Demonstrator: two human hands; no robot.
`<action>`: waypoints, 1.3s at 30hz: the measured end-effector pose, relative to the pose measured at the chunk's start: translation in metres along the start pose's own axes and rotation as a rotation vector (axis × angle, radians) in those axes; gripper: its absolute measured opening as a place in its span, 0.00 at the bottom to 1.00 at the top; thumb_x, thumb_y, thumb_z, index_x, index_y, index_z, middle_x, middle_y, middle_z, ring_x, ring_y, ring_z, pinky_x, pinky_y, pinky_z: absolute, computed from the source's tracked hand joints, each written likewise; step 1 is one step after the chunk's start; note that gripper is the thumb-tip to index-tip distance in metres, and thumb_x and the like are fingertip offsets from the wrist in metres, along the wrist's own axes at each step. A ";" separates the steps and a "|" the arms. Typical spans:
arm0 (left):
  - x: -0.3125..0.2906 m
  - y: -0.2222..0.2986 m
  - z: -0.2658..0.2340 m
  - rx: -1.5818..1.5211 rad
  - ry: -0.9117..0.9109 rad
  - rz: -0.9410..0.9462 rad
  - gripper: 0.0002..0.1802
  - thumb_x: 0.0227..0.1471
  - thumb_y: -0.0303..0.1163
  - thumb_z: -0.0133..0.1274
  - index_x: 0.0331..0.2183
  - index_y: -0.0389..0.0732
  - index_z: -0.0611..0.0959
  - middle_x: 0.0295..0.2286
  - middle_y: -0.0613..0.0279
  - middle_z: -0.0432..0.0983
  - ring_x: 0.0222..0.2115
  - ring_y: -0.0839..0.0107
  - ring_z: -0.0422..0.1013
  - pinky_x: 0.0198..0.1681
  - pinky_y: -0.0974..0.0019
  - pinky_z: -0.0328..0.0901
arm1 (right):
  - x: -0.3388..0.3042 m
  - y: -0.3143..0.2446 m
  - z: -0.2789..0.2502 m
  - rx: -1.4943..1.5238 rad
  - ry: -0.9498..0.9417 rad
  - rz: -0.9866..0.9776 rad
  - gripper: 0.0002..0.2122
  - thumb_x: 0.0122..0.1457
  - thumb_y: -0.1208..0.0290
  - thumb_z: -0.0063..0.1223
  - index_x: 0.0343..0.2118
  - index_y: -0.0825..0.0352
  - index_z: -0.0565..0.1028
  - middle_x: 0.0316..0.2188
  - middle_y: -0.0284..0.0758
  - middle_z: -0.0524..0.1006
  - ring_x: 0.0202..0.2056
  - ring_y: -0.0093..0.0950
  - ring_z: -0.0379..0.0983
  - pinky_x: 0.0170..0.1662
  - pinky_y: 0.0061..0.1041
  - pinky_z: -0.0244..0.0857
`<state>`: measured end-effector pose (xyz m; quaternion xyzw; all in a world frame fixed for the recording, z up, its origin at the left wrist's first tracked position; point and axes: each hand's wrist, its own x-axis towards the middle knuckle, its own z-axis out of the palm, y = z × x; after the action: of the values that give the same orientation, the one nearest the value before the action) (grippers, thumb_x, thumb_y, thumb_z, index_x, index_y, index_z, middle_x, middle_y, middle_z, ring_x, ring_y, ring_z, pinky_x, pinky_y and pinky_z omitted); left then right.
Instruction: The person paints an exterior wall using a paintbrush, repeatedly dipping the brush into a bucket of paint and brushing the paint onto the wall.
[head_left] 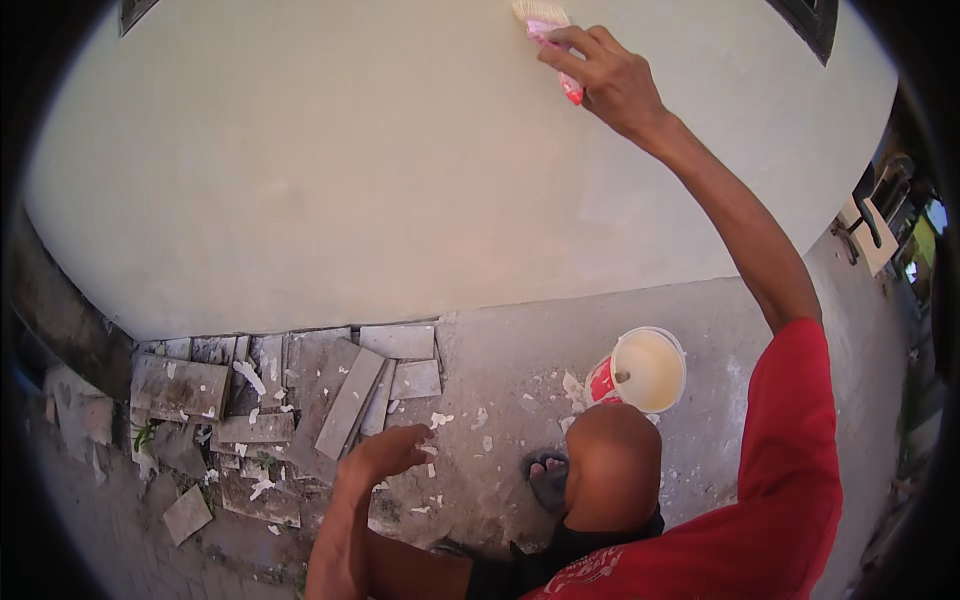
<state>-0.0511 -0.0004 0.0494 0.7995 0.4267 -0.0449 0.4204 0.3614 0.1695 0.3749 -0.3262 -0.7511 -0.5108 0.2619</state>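
High on the pale cream wall [330, 170], my right hand [622, 90] grips a paintbrush [545, 28] by its pink and red handle. Its light bristles point up and to the left, at the wall's surface. My left hand [392, 452] hangs low by my left leg, fingers loosely bent and nothing visible in them. A white paint bucket [603, 380] with a red patch stands on the ground by my knee, with cream-coloured paint inside. Something small and dark shows at its inner left side.
Broken boards and flat slabs [345, 400] lie piled along the wall's foot at left, with white flakes scattered over them and the concrete ground [520, 340]. Dark frames [812, 25] show at both upper corners. A pale board [873, 235] stands far right.
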 end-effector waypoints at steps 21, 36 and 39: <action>0.002 0.017 -0.005 0.007 -0.076 -0.060 0.27 0.59 0.43 0.59 0.55 0.41 0.75 0.48 0.47 0.78 0.49 0.53 0.74 0.51 0.55 0.68 | -0.121 -0.105 0.037 0.154 0.017 0.497 0.21 0.39 0.85 0.65 0.37 0.56 0.79 0.44 0.29 0.73 0.39 0.33 0.70 0.28 0.31 0.72; -0.008 0.017 -0.005 0.014 -0.047 -0.015 0.27 0.59 0.42 0.59 0.54 0.38 0.74 0.46 0.44 0.78 0.49 0.51 0.74 0.51 0.56 0.68 | -0.139 -0.106 0.034 0.250 0.263 0.809 0.11 0.53 0.85 0.59 0.36 0.61 0.81 0.41 0.33 0.76 0.39 0.31 0.77 0.35 0.30 0.73; -0.004 0.012 -0.003 0.018 -0.051 -0.021 0.27 0.59 0.42 0.59 0.54 0.38 0.75 0.46 0.44 0.78 0.48 0.51 0.74 0.50 0.56 0.69 | -0.129 -0.137 0.039 0.346 0.029 0.575 0.11 0.52 0.84 0.60 0.35 0.60 0.81 0.40 0.30 0.76 0.38 0.31 0.77 0.36 0.29 0.73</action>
<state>-0.0460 -0.0039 0.0609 0.7973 0.4239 -0.0736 0.4233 0.3392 0.1415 0.1859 -0.4682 -0.6999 -0.2855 0.4576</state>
